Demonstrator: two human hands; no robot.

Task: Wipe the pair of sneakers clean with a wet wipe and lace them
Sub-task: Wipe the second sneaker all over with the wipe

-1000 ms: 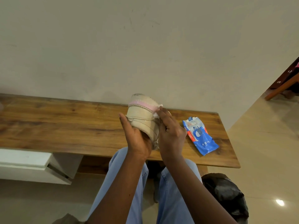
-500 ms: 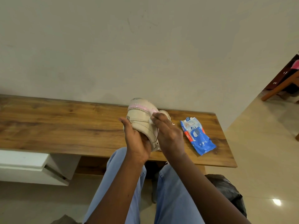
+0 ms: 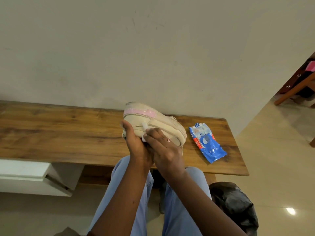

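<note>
A cream sneaker with a pink band is held on its side above the wooden table, sole toward the right. My left hand grips it from below at the near end. My right hand presses a white wet wipe against the sneaker's side; only small bits of the wipe show between my fingers. No other sneaker and no laces are in view.
A blue and white pack of wet wipes lies on the table to the right of the sneaker. A black bag sits on the floor by my right knee. A white unit stands under the table's left part. A wooden chair is far right.
The sneaker has turned from end-on to side-on, now stretching rightward. My right hand with the wipe has slid from the top edge down to the side, closer to my left hand.
</note>
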